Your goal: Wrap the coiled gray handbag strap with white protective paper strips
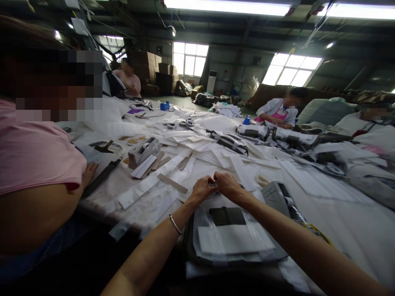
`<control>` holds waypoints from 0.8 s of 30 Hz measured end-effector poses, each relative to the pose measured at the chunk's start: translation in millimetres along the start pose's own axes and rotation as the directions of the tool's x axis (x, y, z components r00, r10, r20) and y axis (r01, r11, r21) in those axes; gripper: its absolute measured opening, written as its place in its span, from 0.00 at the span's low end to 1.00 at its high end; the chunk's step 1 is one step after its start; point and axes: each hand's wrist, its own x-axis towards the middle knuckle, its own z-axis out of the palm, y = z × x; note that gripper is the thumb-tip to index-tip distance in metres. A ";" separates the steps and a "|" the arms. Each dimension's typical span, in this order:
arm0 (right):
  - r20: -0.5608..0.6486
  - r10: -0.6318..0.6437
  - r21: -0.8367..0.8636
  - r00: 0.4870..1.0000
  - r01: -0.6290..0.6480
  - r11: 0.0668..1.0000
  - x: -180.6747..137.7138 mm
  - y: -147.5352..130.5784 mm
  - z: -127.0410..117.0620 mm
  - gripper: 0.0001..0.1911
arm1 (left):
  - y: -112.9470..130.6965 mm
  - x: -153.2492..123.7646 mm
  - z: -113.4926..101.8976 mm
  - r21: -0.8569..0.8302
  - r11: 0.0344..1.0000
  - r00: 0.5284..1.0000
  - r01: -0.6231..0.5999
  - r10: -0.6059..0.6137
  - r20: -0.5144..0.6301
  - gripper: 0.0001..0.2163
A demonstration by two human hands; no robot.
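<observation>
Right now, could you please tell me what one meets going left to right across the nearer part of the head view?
Co-worker in pink, grey box-like holder, left hand, right hand, marked grey dispenser.

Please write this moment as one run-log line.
left hand: curled; right hand: curled, beside left; hold: unclear; nearest: wrapped bag with white sheet; leftward: co-worker in pink

I'm standing in a factory workshop: people around a broad worktop strewn with white strips and wrapped bundles, cardboard boxes stacked behind, strip lights glaring beneath dark roof beams.
</observation>
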 end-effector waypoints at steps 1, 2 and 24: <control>-0.001 -0.001 0.013 1.000 0.001 1.000 0.7 1.2 0.0 0.15 | 1.4 -1.1 -0.3 0.007 1.000 1.000 0.003 -0.003 -0.008 0.13; -0.003 -0.004 0.031 1.000 0.004 1.000 1.4 2.8 -0.1 0.16 | 2.4 -2.1 -0.6 0.012 1.000 1.000 0.006 -0.006 -0.015 0.13; -0.098 -0.002 0.218 0.995 0.024 0.976 5.2 14.1 8.7 0.12 | 16.5 -12.8 -2.3 0.050 0.999 0.998 0.012 -0.009 -0.063 0.10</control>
